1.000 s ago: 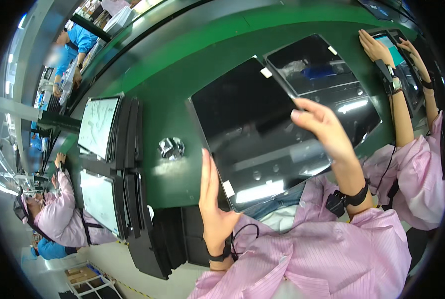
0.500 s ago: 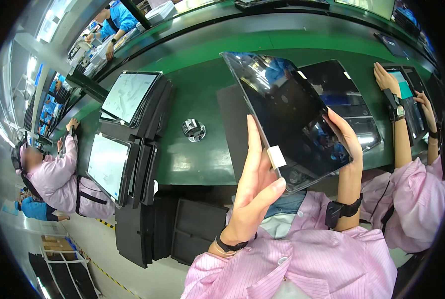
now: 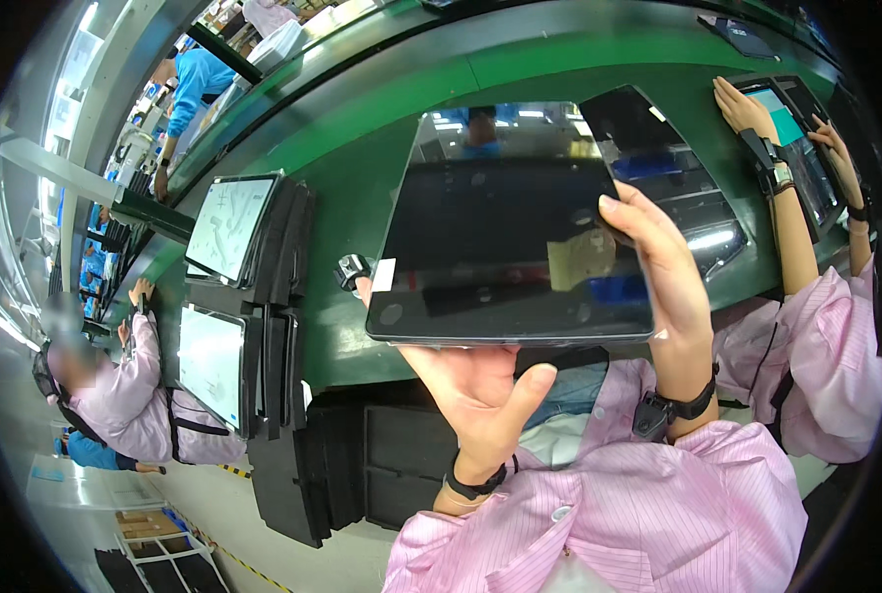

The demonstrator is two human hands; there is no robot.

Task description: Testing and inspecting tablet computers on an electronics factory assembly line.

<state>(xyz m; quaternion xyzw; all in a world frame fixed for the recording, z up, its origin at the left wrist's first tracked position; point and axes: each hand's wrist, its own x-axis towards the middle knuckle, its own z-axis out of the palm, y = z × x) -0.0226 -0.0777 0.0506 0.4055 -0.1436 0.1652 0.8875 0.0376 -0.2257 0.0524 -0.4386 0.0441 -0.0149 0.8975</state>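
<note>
A black tablet (image 3: 505,222) with a dark, glossy screen and a white tab at its left edge is held up over the table, its screen facing me. My right hand (image 3: 673,262) grips its right edge, thumb on the front. Underneath, my left hand (image 3: 475,390) supports it; the thumb stands free below the bottom edge, a fingertip shows past the left edge, and the other fingers are hidden behind. Another dark tablet (image 3: 658,168) lies on the table behind the right side of the held one.
On the green table (image 3: 342,351), stacks of black trays at left bear tablets with pale screens (image 3: 228,227). A small metal-and-black device (image 3: 350,271) sits by my left fingertip. Black trays (image 3: 411,465) stand below the table edge. At right, a co-worker's hands (image 3: 747,111) handle another tablet.
The tablet has turned from a steep tilt to nearly level across my view, shifting left. My left hand has moved left and beneath it; the right hand keeps its edge.
</note>
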